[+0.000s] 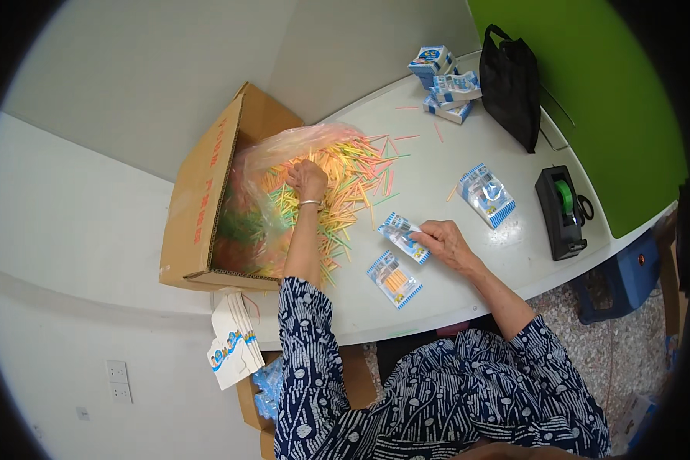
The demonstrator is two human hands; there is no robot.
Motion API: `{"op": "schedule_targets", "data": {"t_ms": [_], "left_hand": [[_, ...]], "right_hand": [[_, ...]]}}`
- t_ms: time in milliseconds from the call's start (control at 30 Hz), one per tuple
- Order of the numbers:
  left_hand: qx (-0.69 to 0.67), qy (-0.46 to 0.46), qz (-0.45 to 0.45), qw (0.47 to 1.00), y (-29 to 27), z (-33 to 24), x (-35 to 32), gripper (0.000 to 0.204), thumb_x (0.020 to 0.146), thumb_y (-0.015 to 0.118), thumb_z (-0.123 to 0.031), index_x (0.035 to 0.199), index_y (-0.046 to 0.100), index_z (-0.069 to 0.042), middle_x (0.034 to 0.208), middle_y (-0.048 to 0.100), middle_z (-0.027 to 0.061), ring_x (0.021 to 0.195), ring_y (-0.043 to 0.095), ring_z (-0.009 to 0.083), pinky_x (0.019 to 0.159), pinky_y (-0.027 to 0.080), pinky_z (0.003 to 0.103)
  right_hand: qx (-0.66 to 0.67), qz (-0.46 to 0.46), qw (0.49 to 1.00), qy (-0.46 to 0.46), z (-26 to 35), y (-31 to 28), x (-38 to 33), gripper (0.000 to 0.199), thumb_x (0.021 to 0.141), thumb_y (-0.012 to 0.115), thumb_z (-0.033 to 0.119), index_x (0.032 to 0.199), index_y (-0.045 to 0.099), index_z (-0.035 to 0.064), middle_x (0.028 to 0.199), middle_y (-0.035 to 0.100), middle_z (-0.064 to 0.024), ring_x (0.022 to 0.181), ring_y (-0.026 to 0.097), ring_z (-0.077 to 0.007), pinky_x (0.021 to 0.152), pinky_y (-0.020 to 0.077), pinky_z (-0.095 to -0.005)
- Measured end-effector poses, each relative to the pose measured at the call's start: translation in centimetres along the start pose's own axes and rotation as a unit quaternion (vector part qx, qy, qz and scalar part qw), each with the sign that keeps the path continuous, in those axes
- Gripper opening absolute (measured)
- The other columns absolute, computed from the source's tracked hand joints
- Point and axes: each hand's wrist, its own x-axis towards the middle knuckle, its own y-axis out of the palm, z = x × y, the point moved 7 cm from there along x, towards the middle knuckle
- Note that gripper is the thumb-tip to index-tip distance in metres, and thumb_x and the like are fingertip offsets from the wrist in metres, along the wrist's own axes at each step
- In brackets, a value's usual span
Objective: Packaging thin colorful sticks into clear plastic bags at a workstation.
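My left hand [307,180] reaches into a loose pile of thin coloured sticks [363,162], yellow, orange, pink and green. Its fingers are curled down among them, and what lies between the fingertips is hidden. With my right hand [446,244] I pinch a small clear-and-blue plastic packet [396,230] by its edge, above the table. Just below it lies a similar packet [394,279] with a row of orange sticks showing inside. Farther right, beyond my right hand, more flat packets [486,196] rest on the white table [452,295].
A cardboard box [197,201] lies on its side at the left, with a clear plastic bag [264,165] spilling the sticks out. Small blue-and-white boxes [431,60] and a black bag [510,88] stand at the back. A tape dispenser [560,215] sits right; folded cartons [235,341] hang near the left edge.
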Motion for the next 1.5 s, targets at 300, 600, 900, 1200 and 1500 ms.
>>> {"op": "schedule_targets", "data": {"t_ms": [300, 600, 900, 1200, 1500], "left_hand": [[-0.731, -0.172, 0.297, 0.590, -3.6, -4.0, -10.3, 0.023, 0.095, 0.049, -0.026, 0.096, 0.050, -0.003, 0.085, 0.060, 0.0110, 0.077, 0.060, 0.0197, 0.070, 0.050, 0.032], [-0.828, -0.193, 0.275, 0.449, -3.5, -4.4, -15.0, 0.023, 0.097, 0.045, -0.024, 0.097, 0.048, -0.001, 0.086, 0.061, 0.0136, 0.073, 0.061, 0.0224, 0.071, 0.053, 0.037], [-0.844, -0.150, 0.178, 0.482, -8.2, -6.2, -16.4, 0.025, 0.098, 0.044, -0.027, 0.096, 0.047, -0.002, 0.089, 0.061, 0.0127, 0.084, 0.064, 0.0240, 0.078, 0.050, 0.036], [-0.832, -0.050, 0.175, 0.524, -11.4, -7.7, -17.6, 0.033, 0.098, 0.043, -0.032, 0.093, 0.053, -0.001, 0.088, 0.062, 0.0116, 0.092, 0.063, 0.0238, 0.082, 0.048, 0.033], [-0.773, 0.019, 0.175, 0.610, -12.5, -8.8, -19.1, 0.032, 0.100, 0.035, -0.031, 0.103, 0.044, 0.000, 0.098, 0.062, 0.0135, 0.096, 0.061, 0.0217, 0.088, 0.046, 0.034]], "right_hand": [[0.036, -0.008, 0.998, 0.048, -1.4, -0.8, 0.0, 0.033, 0.086, 0.062, 0.027, 0.071, 0.063, -0.0025, 0.056, 0.048, 0.0016, 0.056, 0.041, -0.0051, 0.048, 0.0322, -0.0258], [0.064, 0.030, 0.993, 0.099, 0.6, 0.1, 0.2, 0.030, 0.085, 0.063, 0.027, 0.077, 0.068, -0.0014, 0.057, 0.052, 0.0012, 0.054, 0.042, -0.0051, 0.049, 0.0338, -0.0240], [0.126, 0.138, 0.976, 0.115, 1.3, 2.7, -0.1, 0.030, 0.087, 0.063, 0.030, 0.078, 0.069, 0.0021, 0.063, 0.054, 0.0056, 0.059, 0.043, -0.0022, 0.053, 0.0325, -0.0200], [0.233, 0.187, 0.944, 0.144, 0.5, 3.7, -0.9, 0.030, 0.086, 0.064, 0.027, 0.095, 0.070, -0.0014, 0.083, 0.067, -0.0024, 0.078, 0.057, -0.0060, 0.074, 0.0433, -0.0212], [0.288, 0.174, 0.929, 0.152, -0.4, 3.3, -1.7, 0.028, 0.088, 0.063, 0.024, 0.098, 0.069, -0.0017, 0.088, 0.068, -0.0038, 0.080, 0.058, -0.0068, 0.076, 0.0443, -0.0214]]}}
